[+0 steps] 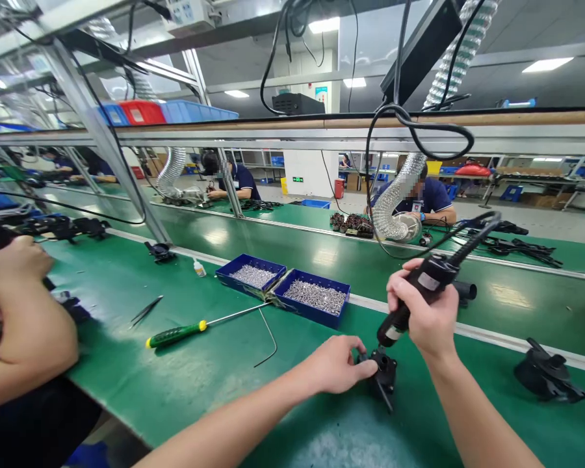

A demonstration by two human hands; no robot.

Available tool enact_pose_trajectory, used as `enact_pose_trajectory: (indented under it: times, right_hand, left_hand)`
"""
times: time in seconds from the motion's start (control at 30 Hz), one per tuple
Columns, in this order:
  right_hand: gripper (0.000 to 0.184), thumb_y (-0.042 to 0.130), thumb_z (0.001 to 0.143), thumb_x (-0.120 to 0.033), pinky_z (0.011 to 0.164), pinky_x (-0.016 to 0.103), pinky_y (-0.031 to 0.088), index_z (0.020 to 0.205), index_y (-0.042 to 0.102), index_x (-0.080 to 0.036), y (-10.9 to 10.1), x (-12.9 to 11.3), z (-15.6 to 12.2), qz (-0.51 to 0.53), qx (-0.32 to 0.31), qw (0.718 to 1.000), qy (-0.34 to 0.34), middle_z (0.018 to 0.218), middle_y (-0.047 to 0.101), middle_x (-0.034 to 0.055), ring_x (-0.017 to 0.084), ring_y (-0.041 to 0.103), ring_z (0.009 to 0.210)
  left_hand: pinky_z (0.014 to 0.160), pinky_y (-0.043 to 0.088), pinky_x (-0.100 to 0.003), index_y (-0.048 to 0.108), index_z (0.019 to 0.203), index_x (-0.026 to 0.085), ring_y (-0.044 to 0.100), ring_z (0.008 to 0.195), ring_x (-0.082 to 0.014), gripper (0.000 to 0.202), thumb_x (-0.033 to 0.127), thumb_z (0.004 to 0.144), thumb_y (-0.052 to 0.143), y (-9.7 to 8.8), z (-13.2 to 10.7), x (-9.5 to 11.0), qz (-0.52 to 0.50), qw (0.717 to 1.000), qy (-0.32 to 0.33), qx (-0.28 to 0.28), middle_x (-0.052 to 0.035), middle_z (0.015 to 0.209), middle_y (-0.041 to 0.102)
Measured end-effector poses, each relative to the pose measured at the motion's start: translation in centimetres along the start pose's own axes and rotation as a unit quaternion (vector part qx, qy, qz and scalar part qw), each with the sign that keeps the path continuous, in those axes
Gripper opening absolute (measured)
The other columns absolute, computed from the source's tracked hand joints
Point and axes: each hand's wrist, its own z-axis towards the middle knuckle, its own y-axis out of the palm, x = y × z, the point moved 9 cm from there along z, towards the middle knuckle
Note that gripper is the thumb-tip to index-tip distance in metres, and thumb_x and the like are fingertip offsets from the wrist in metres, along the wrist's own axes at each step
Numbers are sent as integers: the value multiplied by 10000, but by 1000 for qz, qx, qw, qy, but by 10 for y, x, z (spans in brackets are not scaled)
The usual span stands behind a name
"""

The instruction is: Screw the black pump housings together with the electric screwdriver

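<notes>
My right hand is wrapped round a black electric screwdriver, held upright with its tip pointing down onto a small black plastic part on the green bench. A black cable runs up from the tool's top. My left hand pinches the left side of that part with thumb and fingers, steadying it against the bench top.
Two blue trays of silver screws sit behind the part. A green-handled screwdriver, tweezers and a small bottle lie to the left. Another black part rests at right. A co-worker's arm is at far left; other people work across the conveyor.
</notes>
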Motion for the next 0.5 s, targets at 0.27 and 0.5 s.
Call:
enact_pose_trajectory:
  times: [0.27,0.5]
  right_hand:
    - [227,810,856,-307,510,306,495,971,637,-214,-3,8,-6,-87,-25,995,31,718,674,-21,131,582,500]
    - [230,794,869,-319,505,284,481,982,621,-218,8,16,-9,-48,-80,993,66,710,664,-35,120,571,498]
  left_hand:
    - [771,420,-306,781,894,200,681,904,-219,222,102,934,586,-69,28,-69,263,947,29,183,-79,1042,709]
    - [820,459,-301,822,900,230,697,966,-227,173,176,899,657,-57,44,-72,277,950,45,135,-55,1025,728]
